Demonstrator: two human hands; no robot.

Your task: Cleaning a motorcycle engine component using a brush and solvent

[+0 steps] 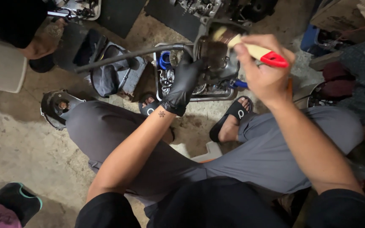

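Head camera view, looking down at a person seated low over a stained concrete floor (17, 139), knees apart in grey trousers, feet in black slide sandals (233, 114). The left hand (184, 82), in a black rubber glove, has its fingers curled tight around a dark, greasy metal engine part (216, 57), holding it above a shallow metal tray (199, 98) of small engine pieces between the feet. The right hand (262, 69), bare, is closed around the pale wooden handle of a paintbrush with a red end (260, 52); its bristle tip rests against the top of the engine part. A long grey metal pipe (127, 57) runs from the part out to the left, crossing in front of a crumpled grey cloth (106, 78). A round metal engine cover (55, 107) lies beside the left knee. Another person's bare foot (43, 42) rests at upper left. Dark clutter crowds the right edge.
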